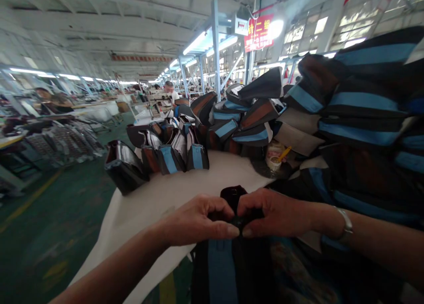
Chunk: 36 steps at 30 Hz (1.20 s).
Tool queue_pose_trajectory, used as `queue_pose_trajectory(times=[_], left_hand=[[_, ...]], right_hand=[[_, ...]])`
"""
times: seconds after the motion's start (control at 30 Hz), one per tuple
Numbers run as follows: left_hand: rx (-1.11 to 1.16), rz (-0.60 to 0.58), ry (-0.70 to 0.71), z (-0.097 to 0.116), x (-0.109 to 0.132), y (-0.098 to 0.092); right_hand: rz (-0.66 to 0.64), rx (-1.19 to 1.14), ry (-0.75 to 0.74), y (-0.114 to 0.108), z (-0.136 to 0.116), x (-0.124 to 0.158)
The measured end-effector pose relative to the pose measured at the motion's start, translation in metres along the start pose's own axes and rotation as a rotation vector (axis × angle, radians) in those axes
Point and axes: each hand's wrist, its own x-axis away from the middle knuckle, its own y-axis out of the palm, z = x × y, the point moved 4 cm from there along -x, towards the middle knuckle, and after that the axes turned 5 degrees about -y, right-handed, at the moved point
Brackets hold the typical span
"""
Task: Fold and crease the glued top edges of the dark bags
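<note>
A black bag with a blue stripe hangs just in front of me at the table's near edge. At its upper edge, my left hand pinches the dark material between thumb and fingers. Close beside it, my right hand pinches the same edge, the thumb tips nearly meeting. A dark flap of the bag rises behind the fingers. What exactly lies between the fingertips is partly hidden.
The pale table carries upright bags at its far side. High stacks of blue-striped bags crowd the right. A small glue-smeared pot holds a yellow-handled brush. Further off, a person sits among workbenches.
</note>
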Motion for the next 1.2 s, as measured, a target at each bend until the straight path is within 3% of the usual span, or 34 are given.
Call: queue_pose_trajectory(times=[0.13,0.3,0.53,0.7,0.93,1.2], left_hand=[[0.151,0.01,0.036,-0.004,-0.009,0.01],[0.312,-0.069,0.078,-0.001,-0.014,0.017],[0.291,-0.097,0.076,0.001,-0.012,0.019],[0.3,-0.064,0.005,-0.01,-0.011,0.021],[0.305,-0.102,-0.003,-0.004,-0.013,0.018],[0.318,-0.067,-0.027,-0.007,-0.012,0.017]], right_hand=[[0.014,-0.02,0.05,-0.003,-0.002,0.005],[0.053,0.012,0.092,-0.003,-0.007,0.006],[0.049,-0.122,0.104,0.003,-0.007,-0.001],[0.06,-0.046,0.137,0.001,-0.005,0.001],[0.092,-0.085,0.136,0.004,-0.012,-0.001],[0.119,-0.078,0.155,0.006,-0.005,-0.006]])
